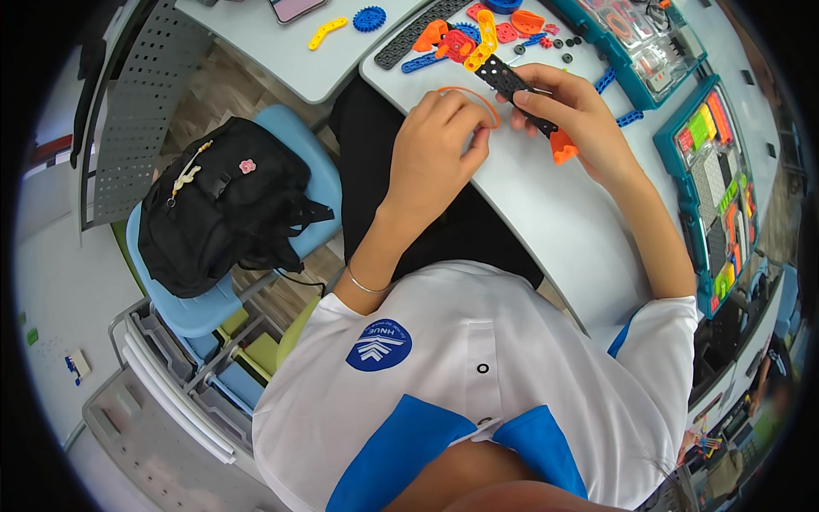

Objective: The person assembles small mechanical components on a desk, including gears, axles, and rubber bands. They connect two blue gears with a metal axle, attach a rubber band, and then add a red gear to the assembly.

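Black perforated plate, upper middle of frame: right hand has it pinched thumb-to-fingers, left hand grip's pinching some skinny orange band.

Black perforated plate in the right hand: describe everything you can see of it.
The black plate is a flat, straight strip pierced with round holes, apparently rigid plastic. It slants across the picture from upper left to lower right. The right hand grips it over the white table, thumb on its upper face, hiding part of it. A yellow bent piece meets its upper-left end and an orange piece sits at its lower-right end; whether either is fastened on cannot be told.
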Motion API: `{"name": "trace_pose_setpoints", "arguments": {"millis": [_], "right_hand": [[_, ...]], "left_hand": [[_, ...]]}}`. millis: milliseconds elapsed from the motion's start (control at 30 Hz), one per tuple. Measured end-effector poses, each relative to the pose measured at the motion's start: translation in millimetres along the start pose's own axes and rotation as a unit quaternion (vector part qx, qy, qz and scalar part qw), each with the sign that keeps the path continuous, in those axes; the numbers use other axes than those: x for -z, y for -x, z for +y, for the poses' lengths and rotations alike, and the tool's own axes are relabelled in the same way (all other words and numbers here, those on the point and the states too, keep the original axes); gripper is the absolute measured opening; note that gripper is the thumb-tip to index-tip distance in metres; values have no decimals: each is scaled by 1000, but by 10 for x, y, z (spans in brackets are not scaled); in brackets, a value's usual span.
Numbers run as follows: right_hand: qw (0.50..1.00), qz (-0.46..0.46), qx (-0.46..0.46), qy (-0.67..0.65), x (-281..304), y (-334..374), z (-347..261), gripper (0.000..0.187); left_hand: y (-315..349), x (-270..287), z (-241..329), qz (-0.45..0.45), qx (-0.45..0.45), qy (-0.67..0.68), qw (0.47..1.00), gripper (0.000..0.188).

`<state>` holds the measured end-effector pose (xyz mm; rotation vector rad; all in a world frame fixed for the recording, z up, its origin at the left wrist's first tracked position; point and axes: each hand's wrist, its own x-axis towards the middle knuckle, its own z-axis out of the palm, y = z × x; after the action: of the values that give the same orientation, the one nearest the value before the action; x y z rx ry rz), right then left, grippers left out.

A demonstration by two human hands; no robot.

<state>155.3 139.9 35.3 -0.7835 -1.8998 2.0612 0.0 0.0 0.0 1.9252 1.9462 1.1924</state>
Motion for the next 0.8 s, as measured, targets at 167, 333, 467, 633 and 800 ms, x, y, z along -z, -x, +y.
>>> {"name": "trace_pose_setpoints", "arguments": {"millis": [167,333,467,633,800], "right_hand": [[999,4,32,-16,-83,23,-54,22],[999,-3,36,-27,-104,86,-132,23],[998,-31,45,-26,-75,140,-229,24],[998,-27,44,-47,-140,187,-297,27],[997,-55,21,-46,-170,212,-286,29]], "left_hand": [[15,48,37,-48,-3,1,999,17],[-8,24,21,-30,24,68,997,16],[-35,121,-69,-14,125,248,961,17],[-28,142,-148,57,253,575,776,18],[-3,59,-76,14,281,707,649,26]]}}
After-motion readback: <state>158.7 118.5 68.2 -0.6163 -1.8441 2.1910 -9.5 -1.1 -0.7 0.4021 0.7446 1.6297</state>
